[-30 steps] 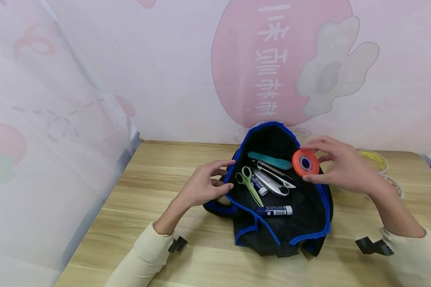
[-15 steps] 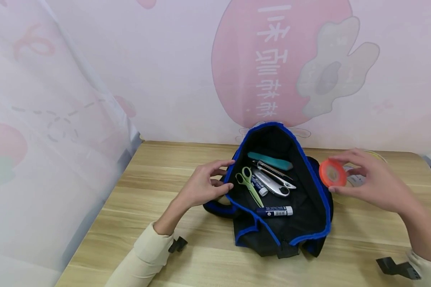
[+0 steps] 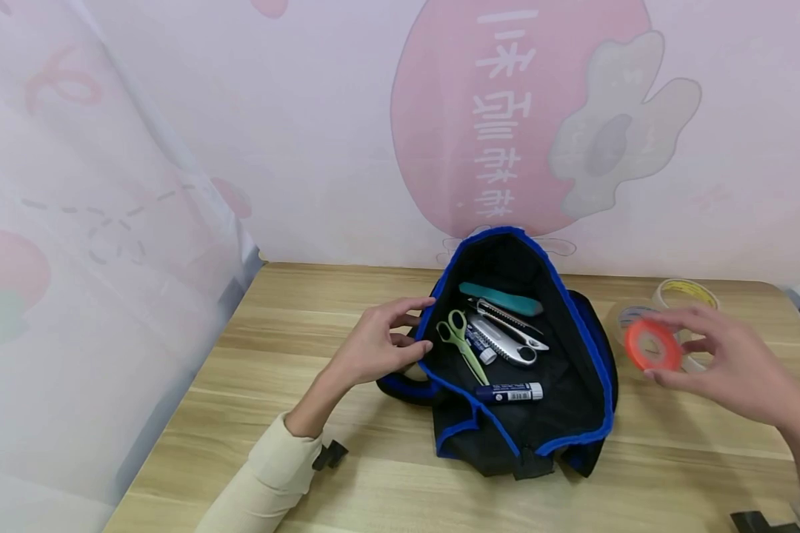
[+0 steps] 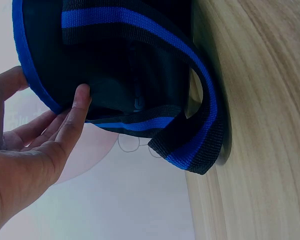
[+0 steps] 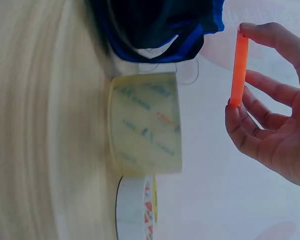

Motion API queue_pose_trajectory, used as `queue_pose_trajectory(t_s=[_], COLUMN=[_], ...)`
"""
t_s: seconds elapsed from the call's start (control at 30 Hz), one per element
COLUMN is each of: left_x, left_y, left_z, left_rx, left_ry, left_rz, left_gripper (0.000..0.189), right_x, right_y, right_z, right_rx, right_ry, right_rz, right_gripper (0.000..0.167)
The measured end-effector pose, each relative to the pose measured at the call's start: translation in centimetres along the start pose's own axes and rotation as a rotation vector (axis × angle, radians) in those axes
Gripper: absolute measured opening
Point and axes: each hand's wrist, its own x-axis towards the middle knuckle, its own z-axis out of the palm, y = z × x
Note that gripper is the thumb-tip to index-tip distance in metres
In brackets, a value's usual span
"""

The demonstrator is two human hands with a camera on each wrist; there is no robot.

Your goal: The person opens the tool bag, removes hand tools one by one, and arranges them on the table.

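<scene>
A black tool bag [image 3: 573, 377] with blue edging lies open on the table. My left hand [image 3: 380, 340] holds its left rim, thumb and fingers at the edge; in the left wrist view a striped handle [image 4: 205, 110] loops beside it. Inside lie green-handled scissors [image 3: 463, 344], a silver utility knife [image 3: 503, 340], a slimmer cutter [image 3: 507, 314], a teal tool [image 3: 503, 298] and two glue sticks, one glue stick [image 3: 510, 392] nearest the front. Right of the bag, my right hand [image 3: 733, 359] pinches a thin orange tape roll [image 5: 240, 70] by its outer edge, raised above the table.
Behind and beneath the right hand stand other tape rolls: a wide clear tape roll [image 5: 145, 125], a white tape roll [image 5: 132, 210], and a tape roll with a yellow inner core [image 3: 696, 291]. A printed pink curtain [image 3: 307, 148] hangs along the wooden table's [image 3: 293, 311] back edge.
My right hand has carried the orange tape roll from over the bag's right rim out to the right, close to the other rolls. The left hand stays at the bag's rim.
</scene>
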Motion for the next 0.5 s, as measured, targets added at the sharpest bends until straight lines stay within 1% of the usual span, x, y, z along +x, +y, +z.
queue_pose_trajectory(t_s=[0.27,0.5], left_x=[0.0,0.0], left_y=[-0.2,-0.2], left_z=[0.0,0.1], left_rx=[0.005,0.003], left_ry=[0.003,-0.001], left_rz=[0.002,-0.004], left_gripper=[0.061,0.062], right_x=[-1.5,-2.5], right_y=[0.9,1.4], right_z=[-0.1,0.3], right_rx=[-0.018,-0.023], right_ry=[-0.036,-0.081], right_rz=[0.062,0.081], right_gripper=[0.067,0.07])
